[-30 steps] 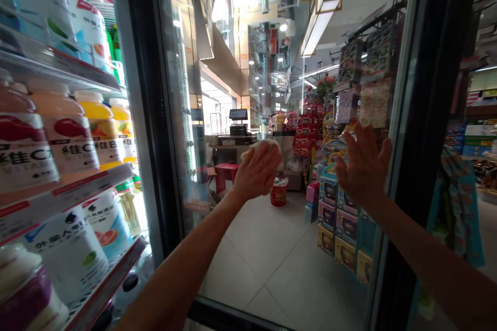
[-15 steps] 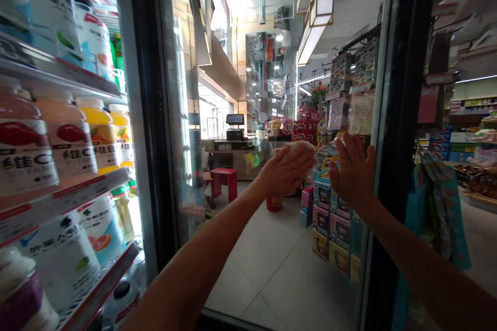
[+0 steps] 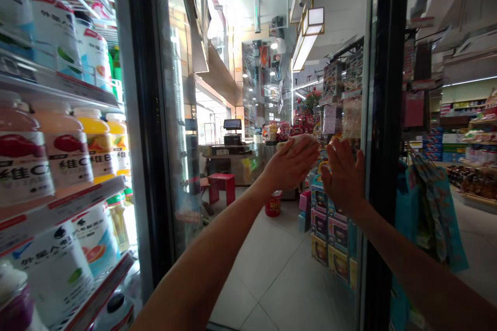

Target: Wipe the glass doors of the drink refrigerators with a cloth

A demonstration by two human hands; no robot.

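My left hand (image 3: 290, 164) presses a pale cloth (image 3: 301, 139) against the glass door (image 3: 248, 248) of a drinks fridge, at about chest height. Only the cloth's top edge shows above the fingers. My right hand (image 3: 344, 178) lies flat on the same glass with its fingers spread, close to the door's black edge frame (image 3: 382, 155). The two hands are almost touching, the left one slightly higher.
Fridge shelves (image 3: 66, 201) on the left carry rows of juice bottles (image 3: 66, 152). Seen through the glass are a tiled shop aisle, stacked boxed goods (image 3: 330, 227), a red stool (image 3: 221, 186) and a till counter (image 3: 233, 147). Hanging blue goods (image 3: 438, 212) are at the right.
My left hand has slid the cloth to the right across the glass until it is next to my right hand. The door's edge frame has shifted left in view.
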